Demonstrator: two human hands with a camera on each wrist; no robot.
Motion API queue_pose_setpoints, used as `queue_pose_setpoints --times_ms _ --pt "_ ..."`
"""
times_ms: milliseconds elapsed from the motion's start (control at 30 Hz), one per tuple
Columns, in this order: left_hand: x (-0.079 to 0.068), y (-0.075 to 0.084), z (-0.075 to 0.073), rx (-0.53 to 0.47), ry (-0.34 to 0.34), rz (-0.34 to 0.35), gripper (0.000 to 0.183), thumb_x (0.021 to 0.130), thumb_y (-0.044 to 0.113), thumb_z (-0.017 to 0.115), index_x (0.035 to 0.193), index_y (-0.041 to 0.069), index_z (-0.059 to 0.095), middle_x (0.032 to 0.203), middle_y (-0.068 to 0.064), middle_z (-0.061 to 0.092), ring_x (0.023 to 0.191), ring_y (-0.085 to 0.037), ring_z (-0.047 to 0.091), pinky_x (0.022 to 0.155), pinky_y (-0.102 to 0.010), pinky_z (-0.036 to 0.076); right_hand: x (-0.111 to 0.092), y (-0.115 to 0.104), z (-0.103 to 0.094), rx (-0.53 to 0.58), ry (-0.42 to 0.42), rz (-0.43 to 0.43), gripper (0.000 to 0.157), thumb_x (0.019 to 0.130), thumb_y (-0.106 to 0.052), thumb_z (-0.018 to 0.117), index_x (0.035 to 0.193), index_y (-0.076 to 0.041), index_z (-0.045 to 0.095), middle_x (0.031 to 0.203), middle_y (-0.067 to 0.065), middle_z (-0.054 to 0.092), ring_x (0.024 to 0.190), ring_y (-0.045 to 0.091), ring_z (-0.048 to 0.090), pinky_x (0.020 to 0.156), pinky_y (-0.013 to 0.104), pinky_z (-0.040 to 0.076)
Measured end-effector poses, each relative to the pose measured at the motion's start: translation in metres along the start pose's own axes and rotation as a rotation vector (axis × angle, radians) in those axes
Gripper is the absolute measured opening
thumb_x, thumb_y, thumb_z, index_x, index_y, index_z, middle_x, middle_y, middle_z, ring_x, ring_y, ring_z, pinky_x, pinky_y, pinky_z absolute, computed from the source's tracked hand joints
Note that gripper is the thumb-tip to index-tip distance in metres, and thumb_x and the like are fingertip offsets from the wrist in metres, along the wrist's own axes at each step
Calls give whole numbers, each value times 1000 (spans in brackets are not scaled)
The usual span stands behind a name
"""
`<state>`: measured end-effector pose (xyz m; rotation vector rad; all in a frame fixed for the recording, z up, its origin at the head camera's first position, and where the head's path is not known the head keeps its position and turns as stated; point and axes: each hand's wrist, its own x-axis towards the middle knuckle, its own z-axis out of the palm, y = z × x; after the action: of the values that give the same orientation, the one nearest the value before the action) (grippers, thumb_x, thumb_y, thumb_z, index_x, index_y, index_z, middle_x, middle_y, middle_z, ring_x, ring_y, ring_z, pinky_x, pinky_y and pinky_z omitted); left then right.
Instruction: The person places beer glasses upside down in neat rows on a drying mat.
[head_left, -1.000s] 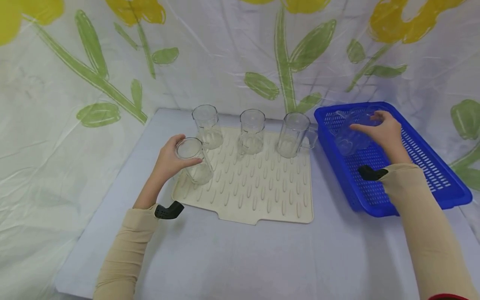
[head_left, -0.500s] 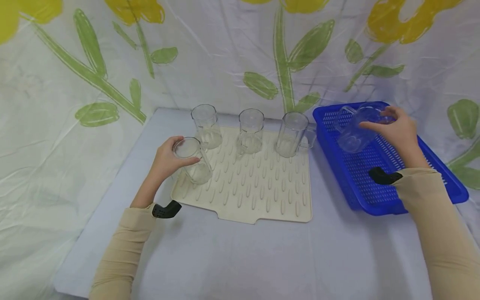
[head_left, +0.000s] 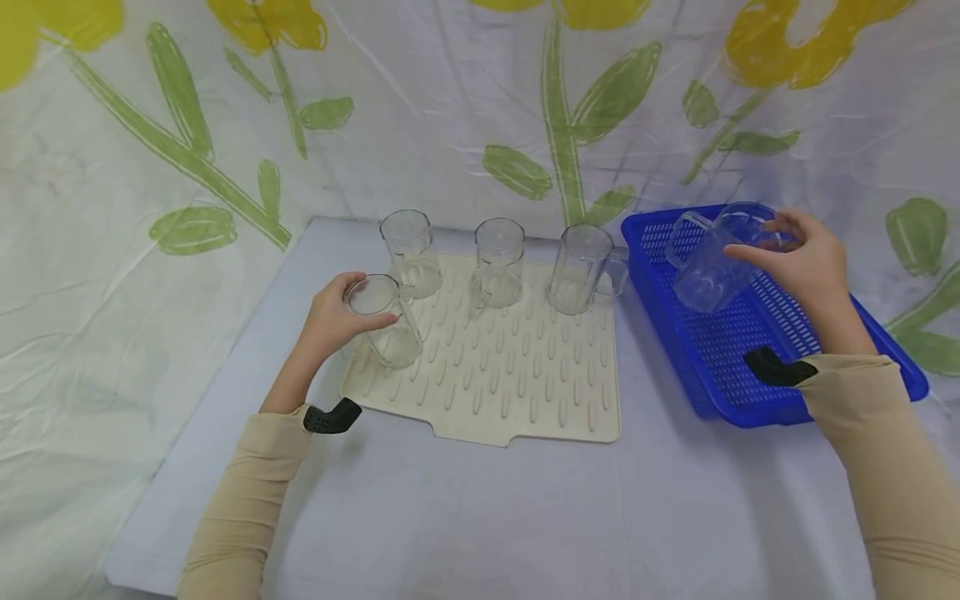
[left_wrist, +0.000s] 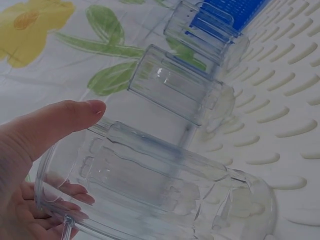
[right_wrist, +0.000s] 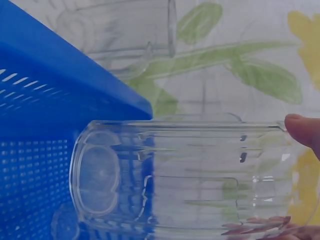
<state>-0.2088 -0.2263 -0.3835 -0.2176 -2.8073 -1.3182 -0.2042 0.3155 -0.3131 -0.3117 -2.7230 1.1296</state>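
Note:
My left hand (head_left: 330,317) grips the upper part of a clear glass mug (head_left: 397,343), which stands slightly tilted in view on the left of the cream ridged drying mat (head_left: 517,379). In the left wrist view the thumb lies along one side of this mug (left_wrist: 150,170) and the other fingers show through the glass. Over the blue basket (head_left: 693,379), my right hand (head_left: 806,262) holds a second glass mug (head_left: 708,271) near its rim, base downward and handle to the left. The right wrist view shows this mug (right_wrist: 190,170) across the basket's edge.
Three more glass mugs line the mat's back edge: one at left (head_left: 412,254), one in the middle (head_left: 500,262), one at right (head_left: 581,271), its handle near the basket. A flower-printed curtain (head_left: 420,108) hangs behind the white table (head_left: 465,517).
My right hand has moved right, and its mug has turned from lying tilted low in the basket to more upright above it. The left hand stays on its mug.

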Motion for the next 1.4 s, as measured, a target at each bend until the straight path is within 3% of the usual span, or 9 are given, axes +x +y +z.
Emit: queue_pose_setpoints --times_ms 300,467,600,867,1000,1233,1400 --pt "0 -4 -1 8 2 3 84 69 29 78 131 -7 35 131 -22 39 122 -35 31 97 -47 28 -14 -9 -4 101 10 -15 79 75 -35 71 141 -21 30 132 4 44 90 -4 47 77 15 41" --pt "2 -2 -2 57 -14 26 82 70 29 77 130 -8 35 130 -24 39 121 -36 32 96 -48 29 -25 -16 -2 166 -10 -73 74 75 -26 74 138 -17 36 123 -1 51 85 -7 50 64 5 40" --pt "4 3 -6 113 -52 33 82 70 29 76 129 -10 35 130 -25 39 121 -37 32 96 -48 29 -34 -23 6 175 -26 -125 70 75 -22 74 135 -14 40 118 -2 53 87 -4 52 64 7 40" --pt "3 12 -7 134 -113 5 87 72 31 75 132 -11 29 132 -26 34 121 -39 30 96 -49 28 -51 -32 21 189 -111 -157 70 76 -23 73 136 -19 39 124 1 51 99 6 50 69 13 40" --pt "3 13 -4 137 -107 21 88 71 30 76 133 -11 28 132 -26 34 122 -39 30 96 -49 28 -57 -33 30 185 -136 -174 69 76 -23 72 136 -15 38 127 10 48 100 10 50 69 12 42" --pt "3 15 0 162 -80 70 94 69 28 77 134 -13 23 131 -29 33 121 -40 28 96 -50 26 -67 -37 41 299 -230 -170 63 81 -17 68 135 -11 37 126 9 48 101 9 50 72 13 44" --pt "2 15 2 152 -68 76 91 69 25 77 133 -14 24 131 -30 32 121 -40 28 97 -50 26 -78 -45 47 383 -276 -229 59 80 -9 68 132 -9 41 123 8 51 102 12 52 72 17 47"
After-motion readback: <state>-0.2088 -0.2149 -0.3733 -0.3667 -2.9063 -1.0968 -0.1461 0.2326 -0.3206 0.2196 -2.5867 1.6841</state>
